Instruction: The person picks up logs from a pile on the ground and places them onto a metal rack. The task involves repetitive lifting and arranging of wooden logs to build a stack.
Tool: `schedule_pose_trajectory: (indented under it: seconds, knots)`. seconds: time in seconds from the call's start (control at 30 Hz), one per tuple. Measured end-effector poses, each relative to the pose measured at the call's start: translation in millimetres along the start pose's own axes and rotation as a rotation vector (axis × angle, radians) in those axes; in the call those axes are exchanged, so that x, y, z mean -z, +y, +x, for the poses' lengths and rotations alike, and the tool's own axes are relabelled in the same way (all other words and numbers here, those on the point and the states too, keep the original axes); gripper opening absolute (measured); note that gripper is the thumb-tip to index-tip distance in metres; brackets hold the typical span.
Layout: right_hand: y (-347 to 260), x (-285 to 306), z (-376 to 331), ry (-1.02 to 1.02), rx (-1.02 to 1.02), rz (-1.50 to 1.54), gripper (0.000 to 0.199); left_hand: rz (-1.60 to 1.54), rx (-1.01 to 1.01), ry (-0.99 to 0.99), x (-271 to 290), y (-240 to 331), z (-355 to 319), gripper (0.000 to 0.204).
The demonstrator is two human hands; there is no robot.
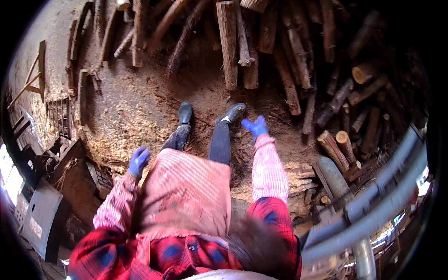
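My right hand (255, 127), in a blue-purple glove, reaches forward over the dirt floor beside my right boot (234, 112). Its thumb and fingers are apart and nothing is in it. The nearest wood is the upright log (227, 46) and a slanting log (287, 86) in the pile ahead. My left hand (139, 161), gloved alike, hangs low beside the pinkish striped apron (186, 191). Its fingers are loosely bent and slightly blurred, with no object showing in them. Neither hand touches a log.
Logs lean in a row ahead, and a heap with pale cut ends (343, 137) lies to the right. Grey-blue metal pipes (373, 200) curve along the near right. At left are a dark metal box (42, 219) and a wooden frame (41, 72). Wood scraps litter the floor (126, 107).
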State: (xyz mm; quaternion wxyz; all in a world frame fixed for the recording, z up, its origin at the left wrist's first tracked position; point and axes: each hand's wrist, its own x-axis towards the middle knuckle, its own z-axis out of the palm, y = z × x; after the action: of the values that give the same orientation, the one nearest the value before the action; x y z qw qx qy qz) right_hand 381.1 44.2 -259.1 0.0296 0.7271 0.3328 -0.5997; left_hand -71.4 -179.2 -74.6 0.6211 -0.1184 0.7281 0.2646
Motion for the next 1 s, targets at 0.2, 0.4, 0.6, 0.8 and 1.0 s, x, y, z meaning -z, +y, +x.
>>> schedule_pose_trajectory:
  seconds: [0.2, 0.4, 0.6, 0.8, 1.0]
  knots:
    - [-109.3, -33.9, 222.4, 0.416, 0.143, -0.572, 0.125, 0.227, 0.101, 0.142, 73.4, -183.9, 47.9, 0.022]
    - [-97.3, -54.5, 259.8, 0.296, 0.338, -0.316, 0.104, 0.095, 0.090, 0.114, 104.0, -313.2, 29.4, 0.039]
    - [-140.7, -64.4, -1.7, -0.411, -0.222, 0.835, 0.059, 0.049, 0.204, 0.410, 81.6, -191.0, 29.0, 0.045]
    - [-106.4, -45.1, -259.8, -0.575, -0.339, 0.739, 0.053, 0.546, -0.712, 0.400, 1.4, 31.5, -5.8, 0.067]
    - [-123.2, 43.2, -496.0, -0.732, -0.294, 0.884, 0.046, 1.468, -1.970, -0.514, -165.4, 157.1, -195.7, 0.091]
